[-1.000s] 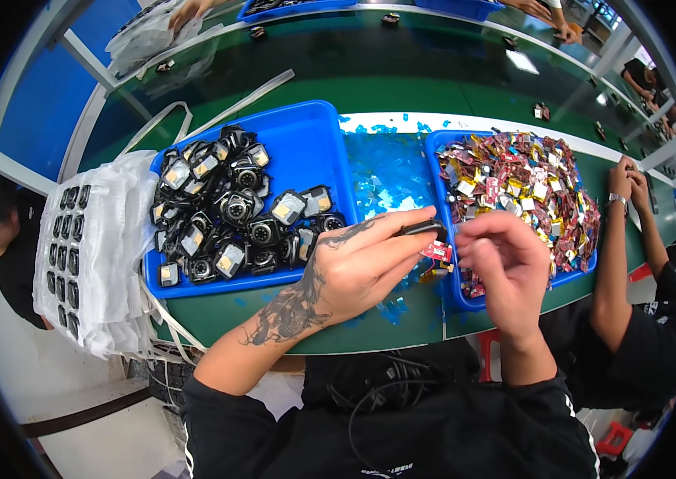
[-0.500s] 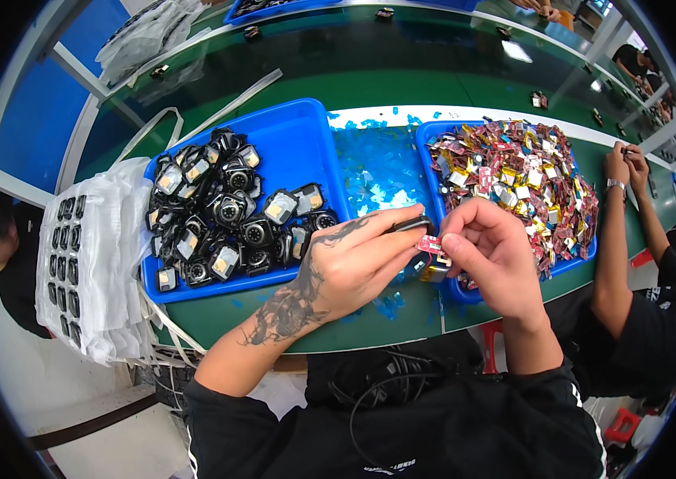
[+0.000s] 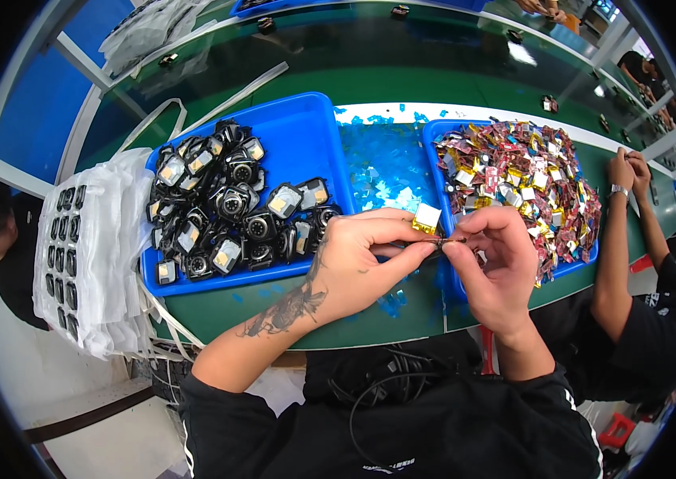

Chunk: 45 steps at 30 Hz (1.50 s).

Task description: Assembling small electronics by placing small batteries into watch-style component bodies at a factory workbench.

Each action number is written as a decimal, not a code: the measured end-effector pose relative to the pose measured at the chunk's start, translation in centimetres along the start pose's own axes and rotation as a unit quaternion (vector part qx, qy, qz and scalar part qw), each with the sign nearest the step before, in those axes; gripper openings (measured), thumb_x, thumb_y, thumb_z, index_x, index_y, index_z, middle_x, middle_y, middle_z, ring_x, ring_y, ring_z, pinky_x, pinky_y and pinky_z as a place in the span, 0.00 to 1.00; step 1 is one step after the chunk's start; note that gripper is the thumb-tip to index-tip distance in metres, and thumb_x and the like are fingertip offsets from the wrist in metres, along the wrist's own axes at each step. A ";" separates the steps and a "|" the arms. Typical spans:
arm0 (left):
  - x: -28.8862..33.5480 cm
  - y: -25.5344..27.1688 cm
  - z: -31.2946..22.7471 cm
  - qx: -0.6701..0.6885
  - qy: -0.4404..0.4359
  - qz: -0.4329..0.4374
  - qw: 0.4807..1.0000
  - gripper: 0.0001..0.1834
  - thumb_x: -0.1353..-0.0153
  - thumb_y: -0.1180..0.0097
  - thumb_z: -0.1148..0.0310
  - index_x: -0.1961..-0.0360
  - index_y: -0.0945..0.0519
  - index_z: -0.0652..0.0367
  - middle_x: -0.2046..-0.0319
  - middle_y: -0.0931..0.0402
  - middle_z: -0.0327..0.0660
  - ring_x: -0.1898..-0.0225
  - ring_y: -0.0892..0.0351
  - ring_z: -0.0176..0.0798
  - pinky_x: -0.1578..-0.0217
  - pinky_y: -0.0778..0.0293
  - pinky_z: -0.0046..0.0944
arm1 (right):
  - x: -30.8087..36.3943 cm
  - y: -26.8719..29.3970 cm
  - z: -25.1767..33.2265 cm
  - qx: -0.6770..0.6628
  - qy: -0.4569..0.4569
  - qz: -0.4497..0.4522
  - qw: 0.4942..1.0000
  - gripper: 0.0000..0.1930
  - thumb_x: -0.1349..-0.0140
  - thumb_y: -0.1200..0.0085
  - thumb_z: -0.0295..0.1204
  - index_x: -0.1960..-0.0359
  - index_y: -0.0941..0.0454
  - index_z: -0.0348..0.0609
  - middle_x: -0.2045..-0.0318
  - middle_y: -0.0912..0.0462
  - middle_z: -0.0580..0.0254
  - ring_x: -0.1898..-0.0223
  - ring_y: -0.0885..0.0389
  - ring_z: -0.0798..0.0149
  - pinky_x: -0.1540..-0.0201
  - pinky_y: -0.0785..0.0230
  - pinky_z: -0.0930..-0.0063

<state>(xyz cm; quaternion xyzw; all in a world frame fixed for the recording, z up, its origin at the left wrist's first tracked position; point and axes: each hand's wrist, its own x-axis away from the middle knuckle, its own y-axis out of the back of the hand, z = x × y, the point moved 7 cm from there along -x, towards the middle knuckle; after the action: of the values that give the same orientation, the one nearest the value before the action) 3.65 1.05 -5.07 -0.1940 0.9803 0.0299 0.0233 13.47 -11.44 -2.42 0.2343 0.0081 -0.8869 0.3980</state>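
Note:
My left hand (image 3: 362, 259) is closed, thumb and index finger pinching by the near edge of a small module (image 3: 426, 217) with a white and yellow square face. Something black (image 3: 387, 251), mostly hidden, sits inside its curled fingers and looks like a watch case. My right hand (image 3: 499, 259) meets it fingertip to fingertip, pinching a thin dark-reddish end, seen edge-on. To the left, a blue tray (image 3: 294, 148) holds a heap of black watch cases (image 3: 232, 203). At the right, another blue tray (image 3: 454, 275) is piled with red circuit boards and yellow-and-white parts (image 3: 525, 191).
Blue film scraps (image 3: 390, 180) lie between the trays. White foam packing (image 3: 86, 263) with black watch parts is stacked at the left. A green conveyor belt (image 3: 338, 68) carries scattered small parts. A co-worker's hands (image 3: 627, 169) are at work on the right.
My left hand has turned, thumb now on top. The white and yellow square has come up above the fingertips. My right fingertips have closed in against the left ones; the red board's face no longer shows.

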 end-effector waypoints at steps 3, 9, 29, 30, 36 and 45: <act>0.0 -0.2 -0.7 0.034 -0.059 -0.030 0.997 0.12 0.41 0.42 0.82 0.55 0.20 0.72 0.54 0.22 0.46 0.56 0.20 0.33 0.56 0.21 0.30 | 0.2 0.2 1.1 0.087 0.118 -0.010 0.989 0.16 0.49 0.38 0.12 0.60 0.27 0.35 0.66 0.21 0.58 0.65 0.21 0.68 0.67 0.28 0.76; -0.1 0.1 0.1 0.187 0.012 -0.029 0.982 0.18 0.39 0.43 0.79 0.46 0.25 0.69 0.53 0.23 0.43 0.56 0.21 0.28 0.58 0.24 0.28 | 0.5 0.8 1.9 0.087 0.179 -0.067 0.978 0.18 0.53 0.38 0.09 0.61 0.27 0.36 0.69 0.20 0.58 0.66 0.21 0.62 0.63 0.29 0.71; 0.7 0.7 -1.5 -0.010 -0.099 -0.049 0.994 0.06 0.44 0.38 0.79 0.64 0.16 0.67 0.62 0.19 0.45 0.60 0.19 0.36 0.59 0.24 0.32 | -1.7 -1.1 2.4 0.107 0.058 0.100 0.988 0.14 0.49 0.38 0.16 0.59 0.18 0.37 0.68 0.22 0.58 0.70 0.24 0.67 0.66 0.31 0.78; 0.7 0.5 -1.3 0.010 -0.086 -0.030 0.996 0.07 0.44 0.38 0.78 0.64 0.16 0.67 0.63 0.19 0.45 0.60 0.19 0.35 0.59 0.24 0.31 | -1.7 -1.4 2.5 0.137 0.066 0.095 0.984 0.14 0.50 0.38 0.16 0.60 0.17 0.37 0.68 0.22 0.58 0.69 0.24 0.67 0.65 0.31 0.77; -0.4 -2.5 0.3 0.169 0.033 0.083 0.982 0.11 0.39 0.40 0.75 0.57 0.17 0.68 0.59 0.19 0.42 0.57 0.22 0.29 0.59 0.24 0.30 | -0.1 1.3 2.1 0.095 0.018 0.042 0.994 0.06 0.45 0.44 0.13 0.67 0.24 0.34 0.63 0.28 0.57 0.61 0.29 0.67 0.57 0.36 0.78; 0.6 -0.1 -0.6 0.237 -0.018 -0.031 0.971 0.31 0.38 0.51 0.85 0.33 0.40 0.61 0.47 0.26 0.46 0.48 0.24 0.34 0.49 0.26 0.31 | -1.5 -1.3 2.0 0.071 -0.007 0.050 0.996 0.08 0.48 0.40 0.13 0.66 0.18 0.34 0.70 0.21 0.62 0.73 0.28 0.77 0.73 0.39 0.85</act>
<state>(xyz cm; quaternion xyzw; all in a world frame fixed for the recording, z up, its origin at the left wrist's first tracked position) 3.13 0.75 -4.54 -0.2128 0.9524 -0.2003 0.0873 12.62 -9.88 -0.22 0.2555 -0.0698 -0.8662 0.4238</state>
